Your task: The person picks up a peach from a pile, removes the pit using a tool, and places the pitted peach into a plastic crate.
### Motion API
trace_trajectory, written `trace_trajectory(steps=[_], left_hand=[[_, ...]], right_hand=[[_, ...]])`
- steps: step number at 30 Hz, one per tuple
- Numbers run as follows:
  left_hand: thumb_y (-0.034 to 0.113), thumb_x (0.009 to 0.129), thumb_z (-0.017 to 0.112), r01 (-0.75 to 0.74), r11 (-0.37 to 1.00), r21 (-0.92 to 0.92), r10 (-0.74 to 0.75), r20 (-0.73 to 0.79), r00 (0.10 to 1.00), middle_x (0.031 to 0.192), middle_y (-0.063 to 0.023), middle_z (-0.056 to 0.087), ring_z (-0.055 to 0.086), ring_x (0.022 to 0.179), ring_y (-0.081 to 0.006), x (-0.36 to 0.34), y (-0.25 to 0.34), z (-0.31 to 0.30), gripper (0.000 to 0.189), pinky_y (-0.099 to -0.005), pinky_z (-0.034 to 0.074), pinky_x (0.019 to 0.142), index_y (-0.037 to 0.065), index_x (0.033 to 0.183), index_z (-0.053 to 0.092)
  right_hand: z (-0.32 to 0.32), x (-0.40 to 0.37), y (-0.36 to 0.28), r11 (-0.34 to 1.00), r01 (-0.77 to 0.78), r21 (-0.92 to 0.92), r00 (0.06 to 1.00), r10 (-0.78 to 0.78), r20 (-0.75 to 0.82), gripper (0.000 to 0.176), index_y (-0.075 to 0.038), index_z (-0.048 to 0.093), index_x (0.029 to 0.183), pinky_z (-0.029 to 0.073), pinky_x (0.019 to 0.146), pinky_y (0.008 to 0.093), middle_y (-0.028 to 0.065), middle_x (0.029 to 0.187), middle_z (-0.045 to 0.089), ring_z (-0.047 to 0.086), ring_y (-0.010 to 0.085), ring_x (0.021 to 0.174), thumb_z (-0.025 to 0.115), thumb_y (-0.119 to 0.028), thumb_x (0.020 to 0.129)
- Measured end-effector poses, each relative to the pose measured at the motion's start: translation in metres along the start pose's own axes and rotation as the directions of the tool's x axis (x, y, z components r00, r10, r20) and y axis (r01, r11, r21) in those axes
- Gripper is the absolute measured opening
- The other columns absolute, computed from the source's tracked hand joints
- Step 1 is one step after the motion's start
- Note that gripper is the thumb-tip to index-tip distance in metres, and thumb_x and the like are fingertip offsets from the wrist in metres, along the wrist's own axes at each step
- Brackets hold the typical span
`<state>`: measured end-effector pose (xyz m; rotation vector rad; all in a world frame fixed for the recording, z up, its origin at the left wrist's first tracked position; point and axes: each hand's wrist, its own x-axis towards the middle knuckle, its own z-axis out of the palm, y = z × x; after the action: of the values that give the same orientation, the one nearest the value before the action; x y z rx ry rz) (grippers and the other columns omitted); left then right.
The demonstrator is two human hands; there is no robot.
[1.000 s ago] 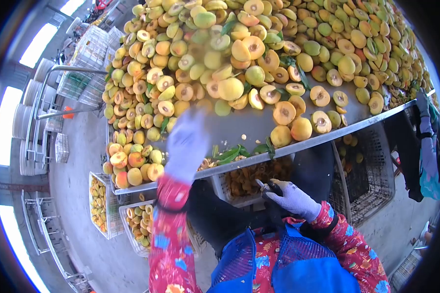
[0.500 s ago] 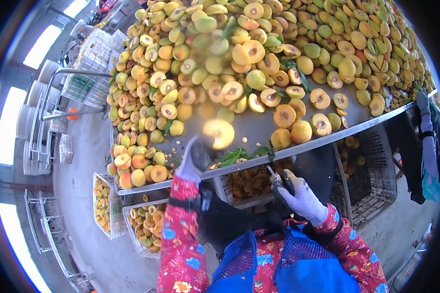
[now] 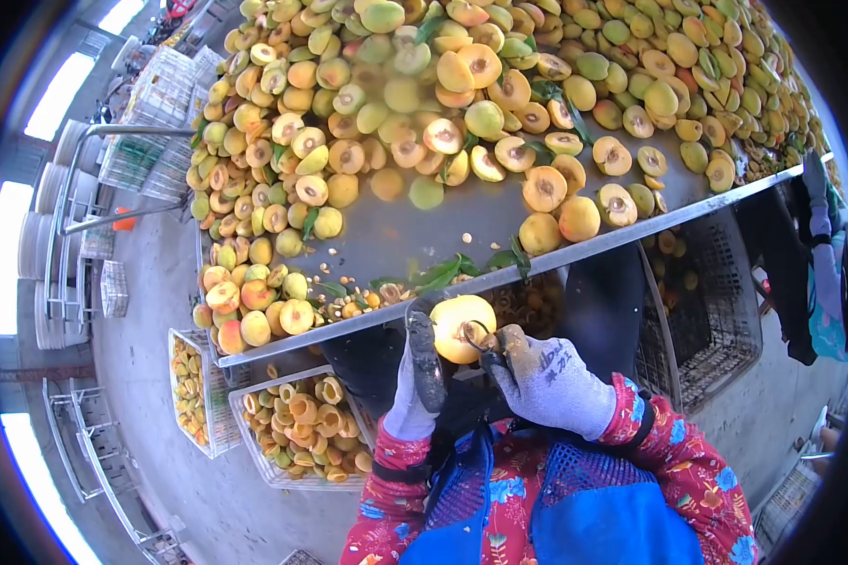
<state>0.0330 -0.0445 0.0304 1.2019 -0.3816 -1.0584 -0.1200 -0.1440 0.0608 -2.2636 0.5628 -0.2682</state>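
My left hand [image 3: 421, 372], in a grey glove with a dark palm, holds a yellow peach half [image 3: 454, 322], cut face up, over the near edge of the table. My gloved right hand [image 3: 548, 379] is closed on a small pitting tool [image 3: 486, 342]. Its curved metal end is at the brown pit in the middle of the cut face; most of the handle is hidden in my fingers. Beyond my hands, several peach halves [image 3: 545, 188] lie cut face up on the metal table [image 3: 396, 231].
A big heap of peaches [image 3: 349, 104] covers the table's far part. Below the edge stand a crate of hollowed halves [image 3: 297, 424], another filled crate [image 3: 190, 391] and a dark crate [image 3: 716, 311]. A co-worker's gloved hand [image 3: 815, 179] rests at the far right edge.
My left hand has brought a peach half from the table back toward my body. My right hand has moved left, and the tool now meets the fruit's pit.
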Motion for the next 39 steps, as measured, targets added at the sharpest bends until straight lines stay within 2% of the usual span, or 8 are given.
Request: trace_trajectory(steps=[9,12,20,23,30,33,36,39], left_hand=[[0.051,0.101,0.040,-0.182,0.929,0.321,0.216,-0.071,0.974,0.127,-0.0147,0.052,0.056,0.113,-0.0232,-0.013,-0.019,0.009,0.058,-0.0354,0.047,0.097,0.006,0.137,0.035],[0.052,0.098,0.045,-0.232,0.936,0.265,0.269,-0.114,0.956,0.133,-0.0154,0.046,0.052,0.118,-0.0243,-0.019,-0.039,0.016,0.065,-0.0370,0.045,0.100,0.004,0.140,0.031],[0.026,0.092,0.064,-0.081,0.997,-0.005,0.081,0.144,0.986,0.138,-0.0184,0.046,0.050,0.126,-0.0280,-0.002,-0.026,-0.011,0.068,-0.0375,0.045,0.103,-0.004,0.143,0.030],[0.023,0.086,0.068,-0.186,0.598,0.780,0.183,0.093,0.979,0.132,-0.0160,0.052,0.055,0.121,-0.0252,-0.012,-0.017,-0.009,0.070,-0.0338,0.046,0.101,-0.003,0.140,0.033],[0.012,0.084,0.065,-0.151,0.987,0.052,0.149,0.040,0.988,0.134,-0.0151,0.050,0.056,0.120,-0.0290,-0.015,-0.023,0.003,0.067,-0.0368,0.046,0.102,0.002,0.142,0.033],[0.009,0.083,0.063,-0.166,0.979,-0.117,0.175,0.072,0.982,0.135,-0.0163,0.049,0.056,0.118,-0.0301,-0.018,-0.032,0.001,0.069,-0.0386,0.047,0.102,0.006,0.144,0.030],[0.008,0.084,0.063,-0.093,0.980,-0.178,0.098,0.017,0.995,0.133,-0.0178,0.049,0.057,0.116,-0.0299,-0.033,-0.051,-0.007,0.073,-0.0391,0.049,0.100,0.009,0.146,0.025],[0.009,0.084,0.065,-0.071,0.982,-0.173,0.080,0.042,0.996,0.132,-0.0181,0.049,0.057,0.115,-0.0298,-0.033,-0.055,-0.005,0.078,-0.0392,0.050,0.099,0.011,0.148,0.021]], right_hand=[[0.022,-0.005,0.002,0.955,0.218,-0.203,0.976,-0.210,0.060,0.021,0.005,0.050,0.100,0.048,0.054,0.0438,0.0232,0.073,0.061,0.066,0.0345,0.070,0.053,-0.016,0.095],[0.019,0.001,0.004,0.855,-0.218,0.470,0.976,0.183,0.121,0.021,0.005,0.054,0.107,0.047,0.056,0.0431,0.0271,0.085,0.058,0.063,0.0357,0.072,0.051,-0.011,0.094],[0.009,0.001,0.008,0.970,-0.147,0.194,0.987,0.133,0.085,0.024,0.005,0.048,0.101,0.044,0.050,0.0476,0.0218,0.068,0.059,0.061,0.0412,0.061,0.058,-0.014,0.091],[0.020,-0.007,0.009,0.987,-0.084,0.139,0.996,0.086,-0.008,0.028,0.007,0.046,0.103,0.044,0.048,0.0476,0.0189,0.061,0.057,0.060,0.0400,0.056,0.060,-0.015,0.091],[0.022,-0.011,0.010,0.975,-0.129,0.178,0.991,0.119,0.067,0.027,0.009,0.048,0.103,0.043,0.047,0.0449,0.0202,0.063,0.057,0.059,0.0376,0.053,0.056,-0.014,0.093],[0.036,-0.011,0.023,0.912,0.311,-0.268,0.938,-0.340,-0.068,0.028,0.003,0.051,0.095,0.044,0.041,0.0375,0.0136,0.061,0.058,0.059,0.0255,0.046,0.052,-0.024,0.098],[0.022,-0.003,0.009,0.550,-0.441,0.709,0.895,0.331,0.300,0.033,0.000,0.054,0.096,0.045,0.042,0.0330,0.0078,0.062,0.057,0.056,0.0163,0.046,0.050,-0.033,0.100],[-0.012,0.003,0.004,0.241,-0.656,0.715,0.752,0.291,0.592,0.038,-0.001,0.053,0.097,0.047,0.048,0.0315,0.0045,0.064,0.056,0.056,0.0136,0.051,0.050,-0.039,0.100]])
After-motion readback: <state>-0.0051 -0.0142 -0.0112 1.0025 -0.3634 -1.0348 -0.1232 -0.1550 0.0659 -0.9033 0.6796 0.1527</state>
